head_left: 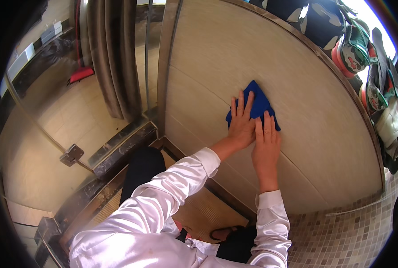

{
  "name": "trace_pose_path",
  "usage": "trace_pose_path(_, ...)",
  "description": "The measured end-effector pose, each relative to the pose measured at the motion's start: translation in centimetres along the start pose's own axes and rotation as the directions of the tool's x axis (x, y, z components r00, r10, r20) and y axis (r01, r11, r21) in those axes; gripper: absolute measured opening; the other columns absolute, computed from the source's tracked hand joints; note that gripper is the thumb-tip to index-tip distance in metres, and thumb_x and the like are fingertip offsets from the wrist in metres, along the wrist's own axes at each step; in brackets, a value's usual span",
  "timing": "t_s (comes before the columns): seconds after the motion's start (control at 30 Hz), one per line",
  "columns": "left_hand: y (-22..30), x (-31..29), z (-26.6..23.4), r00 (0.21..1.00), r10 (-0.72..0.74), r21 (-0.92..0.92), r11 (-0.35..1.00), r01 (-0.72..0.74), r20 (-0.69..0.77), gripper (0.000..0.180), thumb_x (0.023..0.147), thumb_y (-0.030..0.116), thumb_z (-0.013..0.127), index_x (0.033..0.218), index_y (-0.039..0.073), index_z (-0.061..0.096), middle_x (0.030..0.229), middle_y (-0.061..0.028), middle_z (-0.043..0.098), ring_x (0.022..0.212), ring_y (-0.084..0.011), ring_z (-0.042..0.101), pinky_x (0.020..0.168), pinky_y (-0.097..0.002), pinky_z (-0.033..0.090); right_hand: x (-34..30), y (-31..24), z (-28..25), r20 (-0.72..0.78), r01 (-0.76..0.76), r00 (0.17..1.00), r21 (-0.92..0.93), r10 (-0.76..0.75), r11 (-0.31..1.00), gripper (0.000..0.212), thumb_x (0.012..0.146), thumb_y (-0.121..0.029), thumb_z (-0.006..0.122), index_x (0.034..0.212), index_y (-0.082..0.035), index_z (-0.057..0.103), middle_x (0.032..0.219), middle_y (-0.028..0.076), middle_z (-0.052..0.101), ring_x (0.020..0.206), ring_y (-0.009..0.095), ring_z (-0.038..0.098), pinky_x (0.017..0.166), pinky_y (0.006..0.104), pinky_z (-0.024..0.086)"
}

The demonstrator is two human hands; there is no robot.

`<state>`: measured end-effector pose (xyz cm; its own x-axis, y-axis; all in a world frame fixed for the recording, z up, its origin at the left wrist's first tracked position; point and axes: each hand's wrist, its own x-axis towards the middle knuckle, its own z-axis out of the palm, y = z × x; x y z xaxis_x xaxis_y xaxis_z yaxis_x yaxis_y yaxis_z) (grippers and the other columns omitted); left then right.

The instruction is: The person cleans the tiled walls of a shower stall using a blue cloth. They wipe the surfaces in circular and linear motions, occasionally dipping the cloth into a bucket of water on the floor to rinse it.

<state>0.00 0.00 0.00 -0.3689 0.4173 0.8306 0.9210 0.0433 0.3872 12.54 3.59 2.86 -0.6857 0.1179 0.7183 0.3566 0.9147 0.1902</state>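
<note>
Cloth (262, 102) of deep blue, peaked at its upper corner and rumpled at the edges, is pressed against a beige tiled wall (315, 85) by two flattened hands — the left hand (240, 130) with fingers spread, the right hand (266, 144) with fingers nearly together. Light, soft and hard to damage, by its look, it is best held under flat fingers or pinched by a corner.

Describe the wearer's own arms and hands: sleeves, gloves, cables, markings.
Left sleeve and right sleeve: long, shiny, satin-like, pale pinkish white, creased, each ending in a fitted cuff. Left hand and right hand: ungloved, five-fingered human hands. No cables, watch or markings visible on either.
</note>
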Motion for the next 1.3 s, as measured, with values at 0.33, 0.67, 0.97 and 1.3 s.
trace_pose_path(0.33,0.8,0.6,0.6,0.975,-0.179,-0.019,0.984,0.178,-0.131,0.049,0.099,0.028,0.051,0.141,0.005,0.044,0.164,-0.024,0.0,0.15,-0.0473,-0.002,0.119,-0.0615,0.003,2.0,-1.0,0.0,-0.081,0.045,0.996,0.04,-0.041,0.998,0.049,0.092,-0.009,0.054,0.141,-0.016,0.052,0.155,0.006,0.042,0.14,0.025,0.043,0.106,0.0424,0.037)
trace_pose_path(0.67,7.9,0.6,4.0,0.987,0.114,-0.043,0.992,-0.12,-0.109,0.025,0.094,0.022,0.056,0.114,0.008,0.062,0.163,-0.0266,0.004,0.146,-0.0579,-0.002,0.114,-0.0709,0.004,-3.3,4.2,-3.0,-0.22,-0.134,0.969,-0.084,0.112,0.987,0.049,0.093,-0.01,0.055,0.142,-0.014,0.051,0.156,0.009,0.04,0.141,0.027,0.041,0.107,0.0427,0.034)
trace_pose_path(0.97,9.9,-1.3,2.4,0.967,0.251,-0.237,0.938,-0.253,-0.037,0.032,0.088,0.018,0.065,0.11,-0.004,0.061,0.163,-0.0257,0.009,0.146,-0.0566,0.004,0.116,-0.0673,0.012,-5.9,3.5,-6.6,-0.267,-0.394,0.88,0.048,0.392,0.918,0.048,0.089,0.0,0.062,0.136,-0.006,0.055,0.135,0.017,0.054,0.117,0.031,0.055,0.096,0.041,0.045)
trace_pose_path(1.3,8.3,-0.6,0.2,0.946,0.309,-0.232,0.931,-0.28,0.098,0.047,0.089,0.01,0.061,0.132,-0.005,0.051,0.165,-0.0184,0.011,0.149,-0.0492,0.006,0.12,-0.058,0.016,-3.8,0.8,-5.3,-0.323,-0.179,0.901,0.334,0.291,0.925,0.042,0.092,0.004,0.055,0.133,-0.003,0.056,0.136,0.02,0.052,0.118,0.037,0.057,0.096,0.0415,0.048)
